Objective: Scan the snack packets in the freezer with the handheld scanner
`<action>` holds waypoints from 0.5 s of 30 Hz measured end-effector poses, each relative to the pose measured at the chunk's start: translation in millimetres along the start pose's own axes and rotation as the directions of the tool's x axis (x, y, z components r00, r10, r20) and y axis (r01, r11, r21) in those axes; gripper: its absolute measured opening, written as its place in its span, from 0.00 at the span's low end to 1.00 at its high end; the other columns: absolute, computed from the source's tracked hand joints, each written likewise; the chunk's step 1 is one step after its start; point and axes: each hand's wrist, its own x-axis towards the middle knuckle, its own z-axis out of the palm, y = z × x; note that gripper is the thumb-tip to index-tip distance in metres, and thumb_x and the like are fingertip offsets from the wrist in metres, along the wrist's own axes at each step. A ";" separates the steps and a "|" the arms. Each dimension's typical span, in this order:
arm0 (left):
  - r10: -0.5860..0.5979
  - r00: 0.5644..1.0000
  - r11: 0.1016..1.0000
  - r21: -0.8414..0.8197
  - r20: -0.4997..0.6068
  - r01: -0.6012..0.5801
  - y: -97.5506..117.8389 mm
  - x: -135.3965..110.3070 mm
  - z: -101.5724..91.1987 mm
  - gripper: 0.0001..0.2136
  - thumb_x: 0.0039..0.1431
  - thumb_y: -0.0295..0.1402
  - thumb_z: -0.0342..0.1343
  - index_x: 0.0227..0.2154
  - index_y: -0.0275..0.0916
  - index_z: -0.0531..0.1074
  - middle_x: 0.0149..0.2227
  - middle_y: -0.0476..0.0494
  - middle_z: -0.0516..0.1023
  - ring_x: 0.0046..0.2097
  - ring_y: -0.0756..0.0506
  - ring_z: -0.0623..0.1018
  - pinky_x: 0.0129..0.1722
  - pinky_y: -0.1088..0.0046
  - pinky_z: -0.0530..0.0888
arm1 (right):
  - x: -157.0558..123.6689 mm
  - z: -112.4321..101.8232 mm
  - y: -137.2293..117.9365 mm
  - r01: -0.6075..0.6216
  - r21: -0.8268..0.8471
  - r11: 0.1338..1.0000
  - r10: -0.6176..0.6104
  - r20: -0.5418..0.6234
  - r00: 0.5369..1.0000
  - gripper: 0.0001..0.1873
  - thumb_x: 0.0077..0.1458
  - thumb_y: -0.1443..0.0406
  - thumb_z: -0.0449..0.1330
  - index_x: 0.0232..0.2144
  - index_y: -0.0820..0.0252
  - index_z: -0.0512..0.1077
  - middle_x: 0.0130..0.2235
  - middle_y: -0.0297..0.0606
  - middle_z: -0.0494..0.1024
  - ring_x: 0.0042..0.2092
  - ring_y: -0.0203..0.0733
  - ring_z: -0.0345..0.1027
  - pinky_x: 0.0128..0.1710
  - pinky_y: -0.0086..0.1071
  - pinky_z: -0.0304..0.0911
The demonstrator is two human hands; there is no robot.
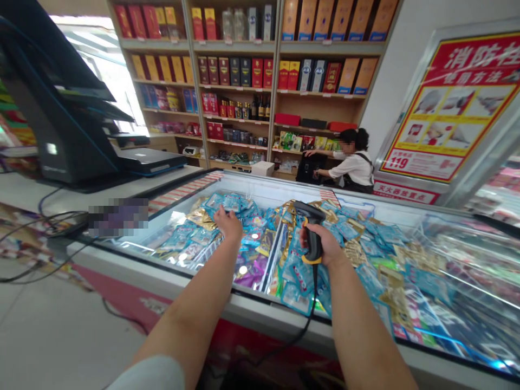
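In the head view, my right hand (328, 242) is closed around the grip of a black and yellow barcode scanner (313, 238). Its cord hangs down past the freezer's front edge. My left hand (228, 223) is farther left, over the pile, beside some blue packets (227, 201). The left fingers look curled, and whatever they may hold is hidden. Blue and gold packets (356, 252) lie heaped on the glass top of the chest freezer (280, 325), around and beneath both hands. Purple packages (251, 275) show lower down, between my forearms.
A black checkout terminal (65, 108) stands on the counter at left, with loose cables (52, 216) beside it. Behind the freezer, a person (353, 162) in a white top reaches toward a black object. Shelves (235, 47) of boxed goods line the back wall, with a red poster (455, 108) at right.
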 end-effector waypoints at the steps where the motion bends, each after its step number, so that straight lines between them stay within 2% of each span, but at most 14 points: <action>1: -0.001 1.000 0.999 0.042 -0.008 0.002 2.9 -2.0 -1.1 0.23 0.57 0.27 0.50 0.56 0.34 0.62 0.52 0.31 0.62 0.53 0.38 0.69 0.56 0.56 0.66 | 0.0 -0.3 0.4 -0.005 0.005 1.000 0.005 -0.001 1.000 0.11 0.45 0.60 0.64 0.31 0.60 0.72 0.25 0.34 0.75 0.23 0.36 0.66 0.21 0.29 0.64; 8: 0.036 0.998 0.989 0.143 -0.055 -0.028 26.3 -13.9 -10.7 0.21 0.56 0.28 0.52 0.53 0.35 0.66 0.52 0.30 0.59 0.54 0.37 0.66 0.56 0.54 0.63 | -0.1 -4.6 0.4 -0.022 0.030 0.999 0.022 -0.008 1.000 0.11 0.45 0.60 0.64 0.31 0.60 0.73 0.25 0.34 0.76 0.23 0.36 0.67 0.22 0.30 0.64; 11: 0.078 0.994 0.991 0.117 -0.074 -0.069 31.9 -13.4 -16.8 0.18 0.58 0.30 0.49 0.52 0.38 0.68 0.47 0.35 0.64 0.48 0.40 0.70 0.53 0.57 0.66 | 0.2 -4.1 -0.6 -0.013 0.047 0.999 0.015 -0.026 1.000 0.11 0.44 0.60 0.64 0.30 0.59 0.72 0.25 0.34 0.76 0.23 0.36 0.67 0.22 0.30 0.64; 13: 0.118 0.993 0.989 0.089 -0.019 -0.116 35.3 -13.8 -17.3 0.17 0.60 0.31 0.48 0.52 0.38 0.68 0.41 0.39 0.68 0.42 0.43 0.71 0.50 0.60 0.68 | 1.3 -3.9 -0.8 0.002 0.056 0.998 0.000 -0.038 0.999 0.11 0.43 0.59 0.64 0.30 0.59 0.72 0.24 0.34 0.75 0.24 0.37 0.67 0.22 0.30 0.64; 15: 0.172 0.979 0.981 0.070 0.112 -0.180 39.2 -17.8 -12.8 0.17 0.61 0.33 0.48 0.51 0.37 0.69 0.39 0.40 0.71 0.39 0.44 0.72 0.48 0.63 0.69 | 3.1 -4.5 -0.5 0.016 0.054 0.998 -0.014 -0.042 0.999 0.12 0.43 0.58 0.63 0.30 0.58 0.71 0.24 0.34 0.74 0.23 0.37 0.66 0.22 0.30 0.64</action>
